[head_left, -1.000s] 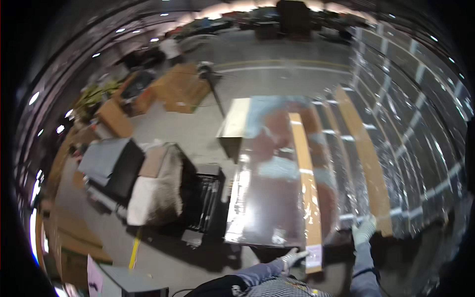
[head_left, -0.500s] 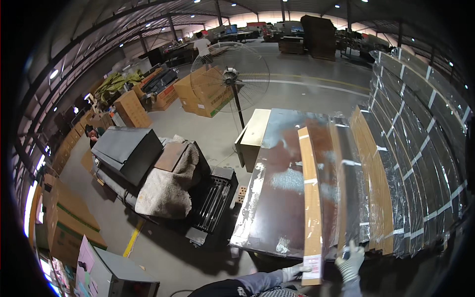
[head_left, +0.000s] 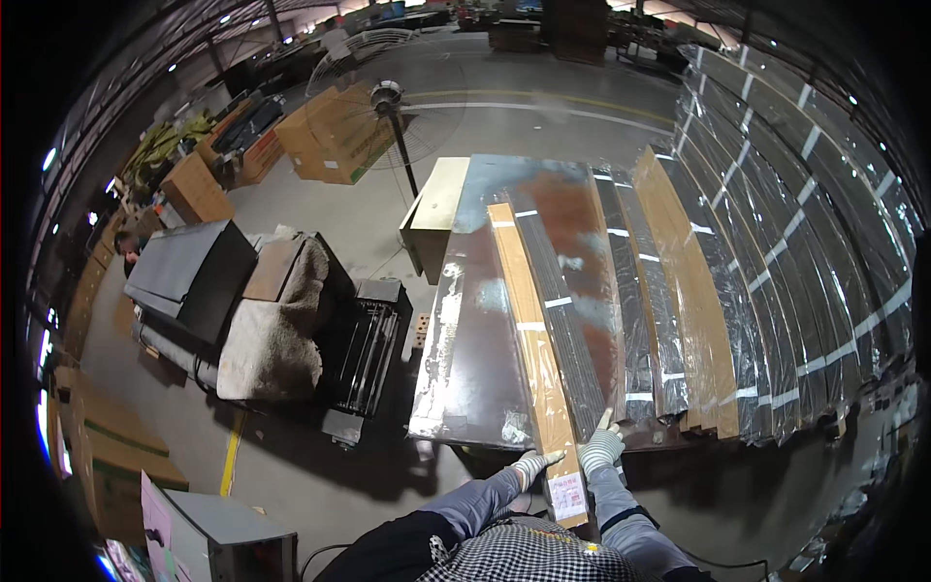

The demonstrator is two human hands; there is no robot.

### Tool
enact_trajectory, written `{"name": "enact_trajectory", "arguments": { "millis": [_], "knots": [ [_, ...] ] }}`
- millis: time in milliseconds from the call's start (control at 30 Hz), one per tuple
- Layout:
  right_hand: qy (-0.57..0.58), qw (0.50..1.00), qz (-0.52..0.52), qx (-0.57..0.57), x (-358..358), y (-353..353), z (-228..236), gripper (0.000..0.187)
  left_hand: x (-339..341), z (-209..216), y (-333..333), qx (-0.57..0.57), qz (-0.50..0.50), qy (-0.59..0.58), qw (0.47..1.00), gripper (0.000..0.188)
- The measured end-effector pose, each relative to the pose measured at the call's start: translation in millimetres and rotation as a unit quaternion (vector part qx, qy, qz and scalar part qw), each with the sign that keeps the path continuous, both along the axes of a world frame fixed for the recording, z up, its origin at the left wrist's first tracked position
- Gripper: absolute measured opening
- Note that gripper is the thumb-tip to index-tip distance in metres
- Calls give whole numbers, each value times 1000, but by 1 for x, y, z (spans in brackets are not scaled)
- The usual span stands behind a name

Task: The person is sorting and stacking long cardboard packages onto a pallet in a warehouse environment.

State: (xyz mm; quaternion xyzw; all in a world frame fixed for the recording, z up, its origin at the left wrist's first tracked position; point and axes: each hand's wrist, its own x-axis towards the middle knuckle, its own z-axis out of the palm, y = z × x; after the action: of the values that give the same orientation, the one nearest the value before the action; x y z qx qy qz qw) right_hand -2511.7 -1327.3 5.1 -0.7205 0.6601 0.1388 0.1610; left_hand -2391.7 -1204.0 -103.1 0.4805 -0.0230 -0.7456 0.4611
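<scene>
A long, flat tan package [head_left: 541, 373], wrapped in clear film with white bands and a paper label, lies lengthwise on the worn tabletop [head_left: 475, 359], its near end past the edge. My left hand [head_left: 530, 468], in a light striped glove, grips that end from the left, thumb on top. Right beside it lies a similar long dark grey package [head_left: 562, 315] with white bands. My right hand [head_left: 602, 447], also gloved, is closed at its near end, index finger pointing forward; the fingers underneath are hidden.
More wrapped packages [head_left: 645, 291] lie on the tabletop's right, against tall film-wrapped stacks [head_left: 776, 223]. Left stands a black machine with rollers [head_left: 364, 349], partly covered by a pale cloth [head_left: 272, 354]. A standing fan [head_left: 386, 95] and cartons [head_left: 330, 136] are beyond. A person [head_left: 126, 244] is far left.
The dark grey package has moved left with my right hand and now lies alongside the tan one. Both packages slant more to the left. The head view has tilted down and turned right.
</scene>
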Motion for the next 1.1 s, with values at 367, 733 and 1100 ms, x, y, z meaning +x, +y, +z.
{"name": "enact_trajectory", "arguments": {
  "millis": [367,733,1100],
  "knots": [
    [-87,992,44,-76,-33,12,-36,139,16,35,20,-41,18,6,999,57],
    [-372,911,159,81,-54,88,80,85,32,-5,54,-17,100,-95,990,75],
    [-175,863,469,60,51,68,19,105,121,-1,153,95,449,-154,875,56]
  ]
}}
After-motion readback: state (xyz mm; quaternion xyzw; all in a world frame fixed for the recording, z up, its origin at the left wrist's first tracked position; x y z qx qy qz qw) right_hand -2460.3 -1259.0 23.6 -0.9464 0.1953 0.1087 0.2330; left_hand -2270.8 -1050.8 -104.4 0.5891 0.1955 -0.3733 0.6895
